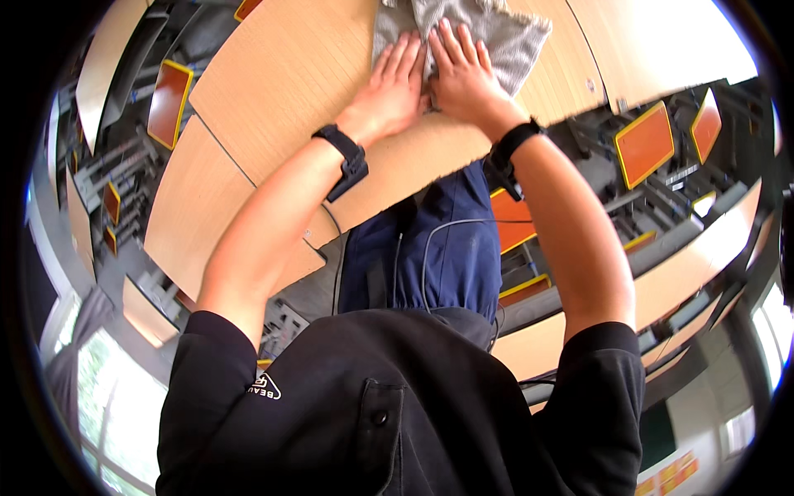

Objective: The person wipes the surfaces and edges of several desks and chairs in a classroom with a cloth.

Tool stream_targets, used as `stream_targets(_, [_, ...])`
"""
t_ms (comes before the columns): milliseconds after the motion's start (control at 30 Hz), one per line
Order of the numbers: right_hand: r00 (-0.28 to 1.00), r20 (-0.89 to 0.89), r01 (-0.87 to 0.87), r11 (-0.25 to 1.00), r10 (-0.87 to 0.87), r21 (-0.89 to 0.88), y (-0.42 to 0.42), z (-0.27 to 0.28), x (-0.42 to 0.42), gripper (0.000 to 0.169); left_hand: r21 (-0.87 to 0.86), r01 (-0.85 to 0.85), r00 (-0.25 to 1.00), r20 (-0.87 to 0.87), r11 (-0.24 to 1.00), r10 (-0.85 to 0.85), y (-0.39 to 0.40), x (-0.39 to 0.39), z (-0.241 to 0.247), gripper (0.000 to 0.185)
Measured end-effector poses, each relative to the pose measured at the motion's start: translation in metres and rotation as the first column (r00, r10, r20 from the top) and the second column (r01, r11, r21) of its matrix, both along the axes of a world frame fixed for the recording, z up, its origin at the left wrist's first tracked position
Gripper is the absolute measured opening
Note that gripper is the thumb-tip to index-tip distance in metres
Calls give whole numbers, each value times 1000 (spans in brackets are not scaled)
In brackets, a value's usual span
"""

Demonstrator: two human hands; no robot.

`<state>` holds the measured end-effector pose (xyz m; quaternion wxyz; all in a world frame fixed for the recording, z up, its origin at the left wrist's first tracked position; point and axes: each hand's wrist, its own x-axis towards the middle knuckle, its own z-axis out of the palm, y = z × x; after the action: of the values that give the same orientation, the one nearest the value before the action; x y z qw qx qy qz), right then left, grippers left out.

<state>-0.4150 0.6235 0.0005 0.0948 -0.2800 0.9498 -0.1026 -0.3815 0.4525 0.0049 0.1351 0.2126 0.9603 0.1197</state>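
A grey ribbed cloth garment [512, 43] lies on the light wooden desktop [279, 80] at the top of the view, with folds down its middle and a frayed-looking edge at the right. My left hand [397, 87] rests palm down at its lower left part, fingers pointing away from me. Beside it, my right hand [465, 84] presses flat on the cloth with its fingers spread. The two thumbs are close together near the cloth's lower edge. The far end of the cloth is cut off by the frame. Each wrist wears a black strap.
More wooden desktops [664, 43] adjoin on the right and lower left [192, 198]. Orange chairs with yellow rims [645, 146] stand among metal desk frames on both sides. A thin cable [434, 232] runs across my lap near the desk's edge.
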Motion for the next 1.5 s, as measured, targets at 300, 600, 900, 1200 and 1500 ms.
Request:
stream_targets(300, [937,248,293,942,-247,-167,21,5,203,72,-9,318,947,-42,948,-318,17,149,8,66])
stream_targets(600, [736,588,527,830,-337,-184,-6,-26,344,66,209,519,839,62,829,-541,5,205,8,48])
stream_targets(900, [343,794,861,506,-502,-51,31,-57,448,26,140,528,640,582,838,-501,41,276,-23,34])
stream_targets(1200, [95,513,995,66,-853,-75,123,-101,482,20,220,651,639,356,726,-681,173,303,-72,33])
stream_targets(1500, [126,514,991,131,-849,-27,154,-179,493,24,233,729,585,277,644,-763,210,325,-185,20])
